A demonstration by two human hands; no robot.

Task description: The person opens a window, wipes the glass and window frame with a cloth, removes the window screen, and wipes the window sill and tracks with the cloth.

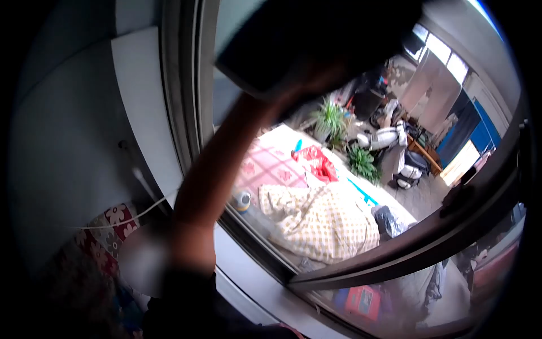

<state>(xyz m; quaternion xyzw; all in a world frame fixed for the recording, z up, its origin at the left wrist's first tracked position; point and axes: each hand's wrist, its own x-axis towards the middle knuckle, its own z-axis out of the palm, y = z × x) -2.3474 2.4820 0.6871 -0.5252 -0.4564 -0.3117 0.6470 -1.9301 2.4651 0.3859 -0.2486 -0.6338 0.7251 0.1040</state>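
My left forearm point(217, 164), in a dark sleeve, reaches up from the bottom across the window opening. At the top, my left hand point(319, 76) is in deep shadow against a large dark object point(265, 45) with a straight lower edge. The fingers are hidden, and I cannot make out what the object is. Beside the arm stands the window's metal frame point(189, 73). I cannot see my right hand.
Beyond the window lie a checked cloth point(333, 220), a pink flowered cloth point(268, 166), a red bag point(319, 163) and a tape roll point(243, 200). Potted plants point(327, 121) and a scooter point(384, 137) stand farther out. A dark frame bar point(384, 257) crosses the lower right.
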